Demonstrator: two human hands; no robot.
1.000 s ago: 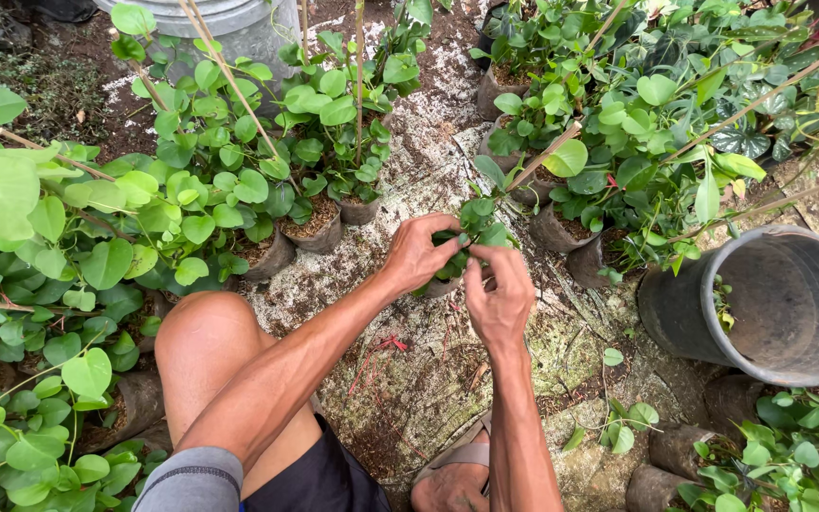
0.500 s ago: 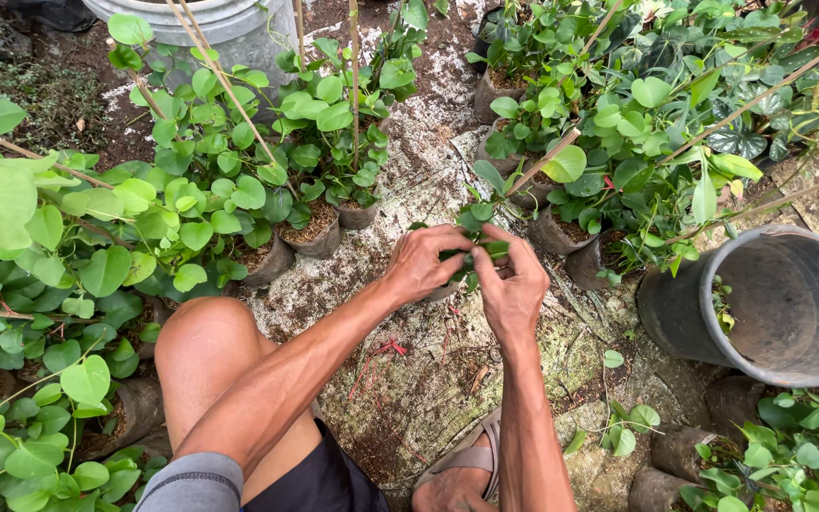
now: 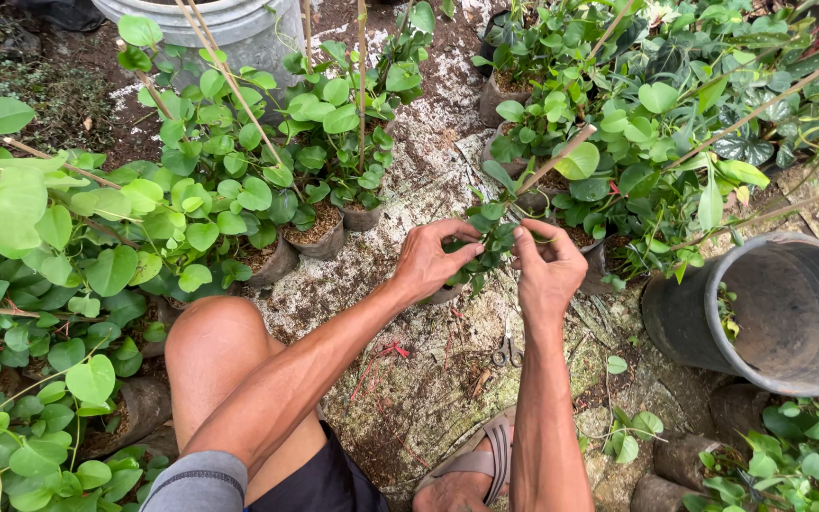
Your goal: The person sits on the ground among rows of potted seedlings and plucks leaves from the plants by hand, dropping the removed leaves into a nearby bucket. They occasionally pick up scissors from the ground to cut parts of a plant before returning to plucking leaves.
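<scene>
Both hands, left hand point(image 3: 428, 258) and right hand point(image 3: 544, 270), pinch the potted vine's leafy stem point(image 3: 493, 237), seemingly mid-tying; steady fingers needed.

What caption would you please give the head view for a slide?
Left hand and right hand pinch a small leafy plant among potted greenery, a grey bucket nearby.

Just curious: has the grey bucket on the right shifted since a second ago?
No. The grey bucket sits in the same spot beside the potted plants.
</scene>
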